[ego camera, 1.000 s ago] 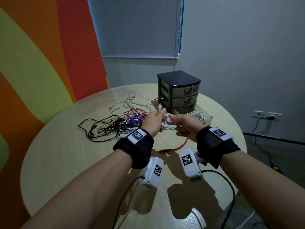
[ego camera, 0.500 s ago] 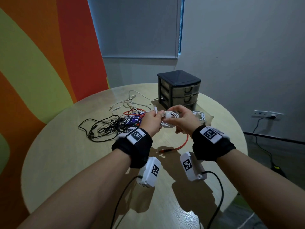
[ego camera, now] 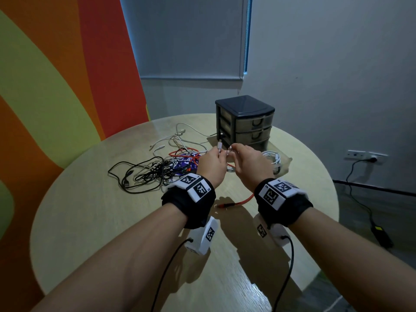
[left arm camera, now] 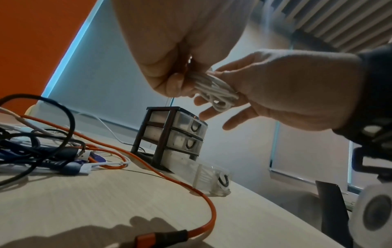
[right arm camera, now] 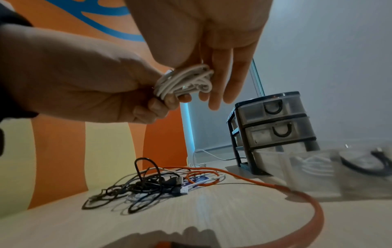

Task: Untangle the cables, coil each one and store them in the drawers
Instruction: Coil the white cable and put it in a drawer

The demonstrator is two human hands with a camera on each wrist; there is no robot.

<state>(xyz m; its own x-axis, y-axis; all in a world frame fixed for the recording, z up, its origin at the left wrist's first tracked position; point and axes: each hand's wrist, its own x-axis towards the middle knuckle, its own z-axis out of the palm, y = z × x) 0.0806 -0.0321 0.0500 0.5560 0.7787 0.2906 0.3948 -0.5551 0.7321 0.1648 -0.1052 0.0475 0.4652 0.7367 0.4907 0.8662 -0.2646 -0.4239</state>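
White cable coil point(right arm camera: 186, 80) being held in the air between both hands, above the table point(ego camera: 90, 210). Left hand point(ego camera: 211, 164) is gripping the coil, fingers curled round the bundle, a white plug point(ego camera: 220, 145) sticking up from it. Right hand point(ego camera: 249, 163) is touching the coil's other side, fingers mostly straight. Beyond the grip, the drawer unit point(ego camera: 245, 120) is standing with its bottom drawer point(left arm camera: 212, 179) pulled out. Left of the grip, tangled cables point(ego camera: 153, 172) are lying; below it, an orange cable point(left arm camera: 191, 189) is trailing.
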